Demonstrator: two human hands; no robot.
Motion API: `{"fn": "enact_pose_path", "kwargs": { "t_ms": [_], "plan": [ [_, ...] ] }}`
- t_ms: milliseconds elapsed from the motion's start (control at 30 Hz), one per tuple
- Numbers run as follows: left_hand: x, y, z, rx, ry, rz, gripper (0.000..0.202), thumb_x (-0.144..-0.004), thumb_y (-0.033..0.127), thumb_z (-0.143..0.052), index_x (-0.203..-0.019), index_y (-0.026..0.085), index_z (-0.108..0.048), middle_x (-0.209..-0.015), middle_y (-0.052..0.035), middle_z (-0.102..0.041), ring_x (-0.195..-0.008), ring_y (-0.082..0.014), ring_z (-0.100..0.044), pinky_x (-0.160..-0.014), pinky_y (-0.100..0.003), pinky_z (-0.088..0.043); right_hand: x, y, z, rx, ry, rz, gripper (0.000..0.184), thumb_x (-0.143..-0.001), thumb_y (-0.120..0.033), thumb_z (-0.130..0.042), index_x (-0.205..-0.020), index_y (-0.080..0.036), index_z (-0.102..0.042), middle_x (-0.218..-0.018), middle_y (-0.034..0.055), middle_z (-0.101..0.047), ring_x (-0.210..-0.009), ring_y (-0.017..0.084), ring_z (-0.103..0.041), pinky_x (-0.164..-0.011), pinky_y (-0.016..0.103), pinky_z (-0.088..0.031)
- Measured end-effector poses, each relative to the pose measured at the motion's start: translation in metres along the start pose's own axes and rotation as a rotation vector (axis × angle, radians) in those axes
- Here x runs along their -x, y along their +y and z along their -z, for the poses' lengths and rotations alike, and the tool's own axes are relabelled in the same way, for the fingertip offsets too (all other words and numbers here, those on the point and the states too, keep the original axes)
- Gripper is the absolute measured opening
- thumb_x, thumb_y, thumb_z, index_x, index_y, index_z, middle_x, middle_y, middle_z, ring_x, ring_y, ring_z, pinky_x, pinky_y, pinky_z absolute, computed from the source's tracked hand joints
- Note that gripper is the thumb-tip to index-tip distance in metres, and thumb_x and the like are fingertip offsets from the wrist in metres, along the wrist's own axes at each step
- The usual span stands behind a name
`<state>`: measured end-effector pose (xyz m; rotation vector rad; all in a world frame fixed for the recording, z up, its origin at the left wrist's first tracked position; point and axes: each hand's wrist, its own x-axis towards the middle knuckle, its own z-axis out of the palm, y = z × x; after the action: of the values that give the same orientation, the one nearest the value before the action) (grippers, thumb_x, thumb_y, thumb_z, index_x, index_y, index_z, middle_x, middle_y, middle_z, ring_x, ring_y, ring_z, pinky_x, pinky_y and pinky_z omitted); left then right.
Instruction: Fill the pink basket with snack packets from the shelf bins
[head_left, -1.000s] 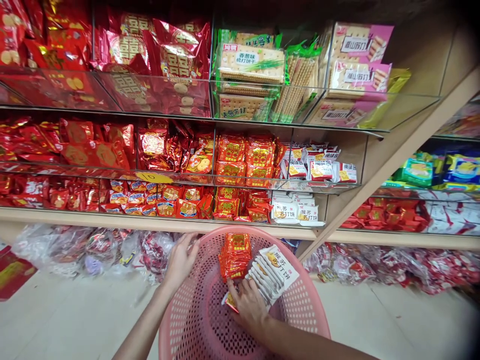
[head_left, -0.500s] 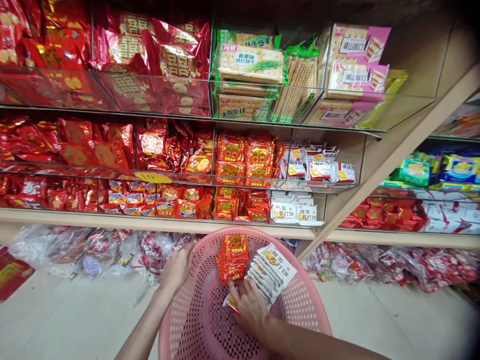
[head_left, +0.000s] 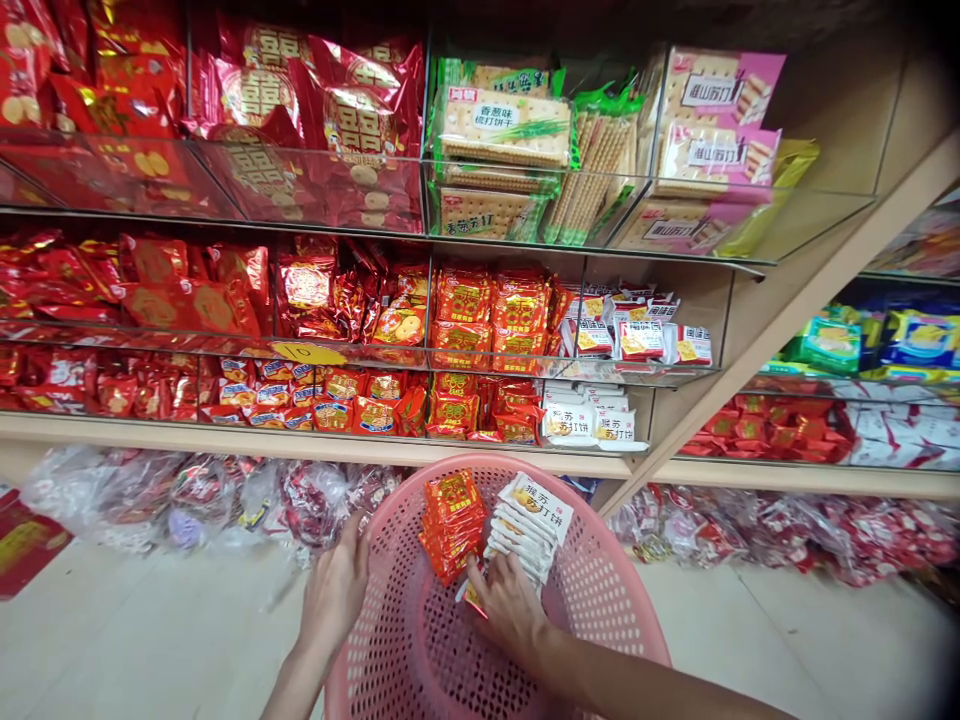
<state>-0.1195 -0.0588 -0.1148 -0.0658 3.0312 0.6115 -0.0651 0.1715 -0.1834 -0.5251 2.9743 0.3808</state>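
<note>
A pink plastic basket (head_left: pixel 442 680) with a perforated wall is in front of me, just below the shelves. My left hand (head_left: pixel 337 585) is closed on its left rim, fingers over the edge. Inside, my right hand (head_left: pixel 514 605) is bent over the packets, its thumb and fingers at a small red, white and yellow biscuit packet (head_left: pixel 472 596), mostly hidden beneath them. Left of those fingertips leans a row of red biscuit packets (head_left: pixel 450 520). A row of overlapping white cracker packets (head_left: pixel 531 520) lies to the right, its near end covered by my fingers.
Shelves with clear dividers (head_left: pixel 427 190) hold red, green and white biscuit packs. A yellow tag (head_left: pixel 309 353) hangs on the middle shelf's front. Below the wooden ledge (head_left: pixel 247 445), bagged goods (head_left: pixel 217 505) lie on the tiled floor (head_left: pixel 142 640). A slanting wooden panel (head_left: pixel 780 320) divides the shelving.
The white row has shifted left and stands closer to the red row, which leans further left. My right hand moved slightly right; my left hand slid down the rim toward me.
</note>
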Motion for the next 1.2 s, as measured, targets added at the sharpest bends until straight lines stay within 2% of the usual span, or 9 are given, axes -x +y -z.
{"fn": "enact_pose_path", "kwargs": {
  "t_ms": [200, 333, 433, 500, 633, 800, 900, 1000, 1200],
  "plan": [
    [0.023, -0.009, -0.003, 0.152, 0.017, 0.058, 0.044, -0.093, 0.039, -0.025, -0.132, 0.023, -0.036, -0.091, -0.0071, -0.071, -0.076, -0.0214, -0.069, -0.065, -0.028, -0.046, 0.000, 0.006, -0.005, 0.025, 0.022, 0.033, 0.079, -0.071, -0.050, -0.068, -0.135, -0.012, -0.042, -0.109, 0.0217, -0.064, -0.101, 0.033, -0.055, -0.088, 0.047, -0.038],
    [0.027, -0.012, -0.001, 0.187, -0.052, 0.090, 0.048, -0.092, 0.044, -0.023, -0.135, 0.023, -0.032, -0.083, -0.0049, -0.070, -0.073, -0.0227, -0.068, -0.069, -0.031, -0.047, 0.006, 0.006, -0.006, -0.023, 0.089, 0.027, 0.091, -0.064, -0.061, -0.069, -0.136, -0.012, -0.042, -0.108, 0.0212, -0.064, -0.098, 0.034, -0.056, -0.087, 0.049, -0.038],
    [0.023, -0.019, 0.001, 0.151, -0.097, 0.107, 0.051, -0.090, 0.049, -0.024, -0.132, 0.023, -0.037, -0.087, -0.0055, -0.071, -0.081, -0.0260, -0.068, -0.073, -0.035, -0.048, 0.013, 0.012, 0.012, -0.091, 0.193, -0.009, 0.096, -0.064, -0.071, -0.060, -0.137, -0.013, -0.040, -0.103, 0.0194, -0.065, -0.094, 0.034, -0.056, -0.086, 0.051, -0.037],
    [0.016, -0.024, 0.002, 0.149, -0.084, 0.096, 0.053, -0.089, 0.053, -0.025, -0.130, 0.024, -0.039, -0.094, -0.0065, -0.071, -0.088, -0.0273, -0.068, -0.076, -0.037, -0.049, 0.018, 0.024, 0.039, -0.130, 0.287, -0.016, 0.090, -0.070, -0.072, -0.052, -0.137, -0.014, -0.039, -0.098, 0.0170, -0.066, -0.091, 0.033, -0.057, -0.084, 0.049, -0.038],
    [-0.002, -0.021, 0.002, 0.179, 0.048, 0.027, 0.060, -0.087, 0.059, -0.027, -0.131, 0.021, -0.039, -0.116, -0.0117, -0.065, -0.101, -0.0283, -0.064, -0.086, -0.041, -0.049, 0.022, 0.078, 0.115, -0.188, 0.457, -0.002, 0.062, -0.088, -0.055, -0.040, -0.136, -0.015, -0.040, -0.095, 0.0115, -0.065, -0.087, 0.026, -0.056, -0.081, 0.040, -0.038],
    [-0.017, 0.001, -0.017, 0.245, 0.235, -0.238, 0.062, -0.086, 0.057, -0.030, -0.132, 0.016, -0.040, -0.136, -0.0137, -0.048, -0.129, -0.0270, -0.043, -0.107, -0.046, -0.036, 0.013, 0.189, 0.189, -0.092, 0.667, -0.197, 0.045, -0.095, -0.036, -0.030, -0.133, -0.015, -0.043, -0.100, 0.0129, -0.064, -0.089, 0.025, -0.052, -0.075, 0.037, -0.037],
    [-0.017, 0.007, -0.035, 0.244, 0.259, -0.302, 0.059, -0.087, 0.053, -0.032, -0.132, 0.016, -0.039, -0.136, -0.0143, -0.048, -0.129, -0.0268, -0.043, -0.107, -0.048, -0.036, 0.010, 0.257, 0.211, 0.030, 0.739, -0.271, 0.045, -0.093, -0.031, -0.032, -0.134, -0.013, -0.040, -0.108, 0.0160, -0.061, -0.095, 0.028, -0.050, -0.077, 0.039, -0.037],
    [-0.016, 0.003, -0.047, 0.202, 0.256, -0.352, 0.056, -0.087, 0.052, -0.034, -0.130, 0.017, -0.041, -0.135, -0.0140, -0.049, -0.126, -0.0276, -0.045, -0.105, -0.050, -0.038, 0.011, 0.305, 0.223, 0.150, 0.695, -0.327, 0.046, -0.090, -0.029, -0.038, -0.133, -0.015, -0.040, -0.116, 0.0155, -0.059, -0.100, 0.030, -0.048, -0.079, 0.040, -0.036],
    [-0.018, -0.002, -0.050, 0.174, 0.256, -0.389, 0.051, -0.088, 0.049, -0.036, -0.130, 0.021, -0.040, -0.134, -0.0115, -0.049, -0.124, -0.0257, -0.048, -0.103, -0.048, -0.042, 0.007, 0.342, 0.229, 0.214, 0.496, -0.261, 0.056, -0.081, -0.029, -0.048, -0.135, -0.020, -0.035, -0.128, 0.0137, -0.054, -0.109, 0.032, -0.044, -0.083, 0.043, -0.035]
  ]
}}
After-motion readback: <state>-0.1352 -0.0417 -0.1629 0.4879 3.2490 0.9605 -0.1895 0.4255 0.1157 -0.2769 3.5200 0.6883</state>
